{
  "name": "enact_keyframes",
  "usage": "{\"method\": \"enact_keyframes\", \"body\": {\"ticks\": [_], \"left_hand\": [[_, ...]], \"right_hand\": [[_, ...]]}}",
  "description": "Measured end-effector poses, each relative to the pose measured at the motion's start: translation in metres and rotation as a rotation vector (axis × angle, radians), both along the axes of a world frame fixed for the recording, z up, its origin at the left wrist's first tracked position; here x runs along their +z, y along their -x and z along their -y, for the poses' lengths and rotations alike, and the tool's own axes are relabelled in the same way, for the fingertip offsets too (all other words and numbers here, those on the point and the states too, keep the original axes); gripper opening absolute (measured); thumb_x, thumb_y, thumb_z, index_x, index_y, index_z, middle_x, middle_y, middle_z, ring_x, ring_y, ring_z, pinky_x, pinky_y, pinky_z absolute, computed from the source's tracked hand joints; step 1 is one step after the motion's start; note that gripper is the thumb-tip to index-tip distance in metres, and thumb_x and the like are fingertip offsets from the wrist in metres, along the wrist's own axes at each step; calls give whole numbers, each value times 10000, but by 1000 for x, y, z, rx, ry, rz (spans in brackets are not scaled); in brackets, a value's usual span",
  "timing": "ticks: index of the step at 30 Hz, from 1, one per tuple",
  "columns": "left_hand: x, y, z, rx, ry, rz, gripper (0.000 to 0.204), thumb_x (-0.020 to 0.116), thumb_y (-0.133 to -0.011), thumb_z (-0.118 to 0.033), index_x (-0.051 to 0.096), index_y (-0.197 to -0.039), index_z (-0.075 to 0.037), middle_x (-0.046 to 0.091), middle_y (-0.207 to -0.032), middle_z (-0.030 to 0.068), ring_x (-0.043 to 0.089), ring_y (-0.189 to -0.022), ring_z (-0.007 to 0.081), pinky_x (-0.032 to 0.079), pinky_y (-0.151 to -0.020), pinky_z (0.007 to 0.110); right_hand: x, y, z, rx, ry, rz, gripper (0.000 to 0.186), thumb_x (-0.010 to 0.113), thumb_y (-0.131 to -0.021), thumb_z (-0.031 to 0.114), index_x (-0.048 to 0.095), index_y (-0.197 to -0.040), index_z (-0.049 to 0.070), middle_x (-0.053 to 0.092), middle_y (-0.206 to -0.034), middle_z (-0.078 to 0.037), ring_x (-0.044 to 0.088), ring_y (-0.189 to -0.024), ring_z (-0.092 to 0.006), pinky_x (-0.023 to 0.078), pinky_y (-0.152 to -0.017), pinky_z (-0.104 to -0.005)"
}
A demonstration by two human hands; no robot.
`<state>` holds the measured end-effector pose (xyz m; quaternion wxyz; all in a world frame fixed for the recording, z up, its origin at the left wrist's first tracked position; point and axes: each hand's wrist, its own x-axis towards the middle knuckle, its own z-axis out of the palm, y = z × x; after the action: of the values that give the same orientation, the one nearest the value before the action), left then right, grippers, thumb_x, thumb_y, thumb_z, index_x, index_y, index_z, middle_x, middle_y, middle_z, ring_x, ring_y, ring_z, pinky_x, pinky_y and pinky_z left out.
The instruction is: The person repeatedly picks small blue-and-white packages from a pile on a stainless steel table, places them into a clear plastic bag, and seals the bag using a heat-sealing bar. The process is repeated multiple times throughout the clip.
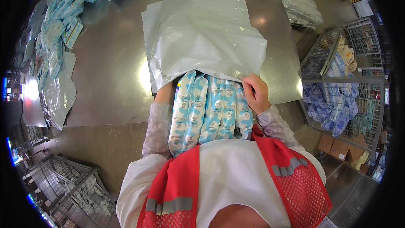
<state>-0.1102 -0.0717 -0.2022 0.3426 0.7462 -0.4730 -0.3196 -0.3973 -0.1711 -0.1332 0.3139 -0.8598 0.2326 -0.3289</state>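
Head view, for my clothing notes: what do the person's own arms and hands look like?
White upper sleeves meet pale greyish, mottled, wrinkled forearm coverings. The right hand shows no glove; the left hand is mostly hidden by pale grey plastic, so its details cannot be told.

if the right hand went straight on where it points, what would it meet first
Most likely the grey-white plastic bag, whose near edge the right hand grips; depth beyond that is unclear.
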Motion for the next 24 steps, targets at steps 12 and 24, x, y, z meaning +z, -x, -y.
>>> {"method": "enact_keyframes", "body": {"ticks": [12, 24], "left_hand": [[-53, 3, -55, 573, 220, -486, 403, 524, -985, -127, 510, -1367, -2, 530, -1396, 143, 544, -1225, 265, 384, -1064, 338], [-60, -20, -24, 478, 136, -548, 441, 505, -1003, -111, 443, -1425, 2, 475, -1453, 150, 532, -1240, 268, 364, -1083, 336]], "right_hand": [[12, 17, -34, 112, -136, -32, 158, 646, -851, -47, 617, -984, 32, 529, -772, -109, 526, -652, -255, 423, -581, -342], [2, 26, -32, 216, -179, -33, 233, 628, -814, -93, 636, -998, 50, 530, -850, -111, 536, -745, -271, 435, -656, -341]]}}
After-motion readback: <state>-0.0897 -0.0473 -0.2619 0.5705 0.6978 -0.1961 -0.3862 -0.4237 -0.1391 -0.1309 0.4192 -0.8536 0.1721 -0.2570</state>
